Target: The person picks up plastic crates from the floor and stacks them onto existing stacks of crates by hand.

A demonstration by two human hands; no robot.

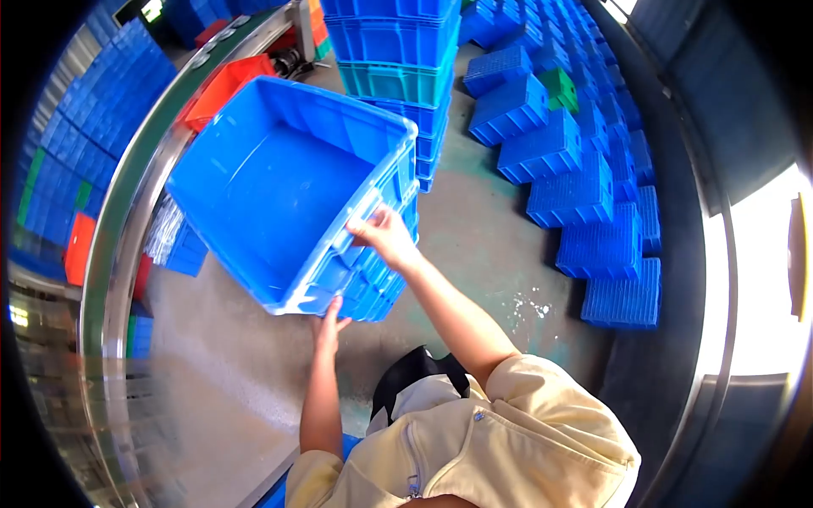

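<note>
While it is hanging tilted over the concrete floor (500, 254), the blue crate (279, 186) is being held by its near side, open top facing the camera and nothing inside.

Left to right:
- Red crates (224, 85): lying behind the blue crate's far corner, beside the curved metal rail (127, 195).
- Blue crate: rigid moulded plastic with ribbed walls and a rolled rim; it is likely riding light for its bulk, stiff enough not to flex, smooth and somewhat slippery on the flat panels. Rim and handle slot are offering the surest hold.
- Left hand (329, 322): pressing up under the near bottom corner, fingers closed against the base.
- Right hand (385, 237): curling over the near rim, fingers clamped on it.
- Stack (398, 59) of blue and teal crates: standing beyond.
- Upturned crates (576, 161): sitting in rows at the right.
</note>
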